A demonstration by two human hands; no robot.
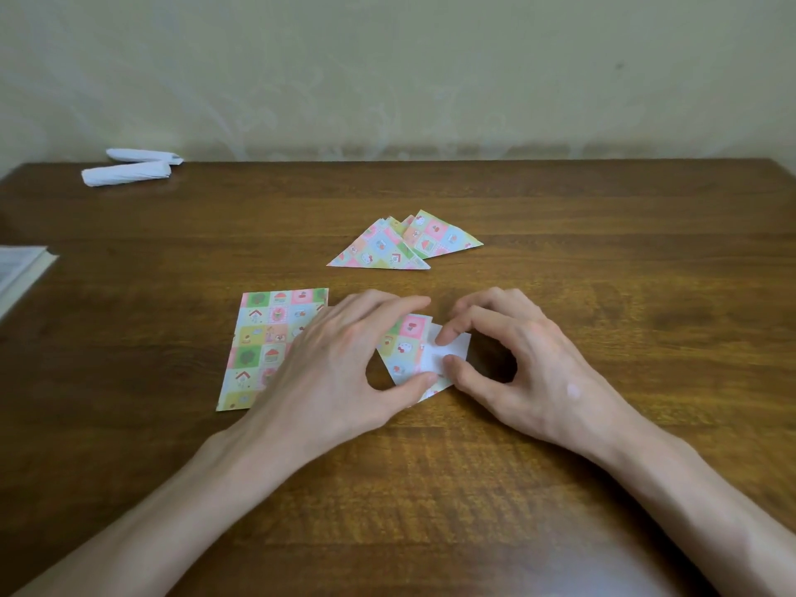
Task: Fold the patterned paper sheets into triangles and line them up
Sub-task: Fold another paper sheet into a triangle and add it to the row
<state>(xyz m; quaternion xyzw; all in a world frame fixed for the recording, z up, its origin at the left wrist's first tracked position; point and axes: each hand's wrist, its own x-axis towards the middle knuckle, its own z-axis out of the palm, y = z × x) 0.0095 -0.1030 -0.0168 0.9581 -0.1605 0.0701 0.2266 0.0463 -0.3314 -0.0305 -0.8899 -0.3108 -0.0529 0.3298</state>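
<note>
**Sheet Held Mid-Fold Between Both Hands**

On the near middle of the worktop [430, 476], a half-folded sheet [407, 351] was held directly between the two hands. It was pinned from the left by the left hand [340, 359], whose fingers were loosely spread, with the thumb pressed on the near edge. Its white flap [456, 344] lay on the right side and was pinched between the curled forefinger and thumb of the right hand [517, 359]. The right hand was therefore judged the nearer one for bringing the flap across, while the left hand steadied the sheet.

Just left of the hands, partly covered by the left one, lay unfolded sheets [267, 338], with their long axis running away from the person. Farther off, two finished triangles [387, 249] were overlapped. At the far left lay two white rolls [129, 168] and a book [21, 265].
</note>
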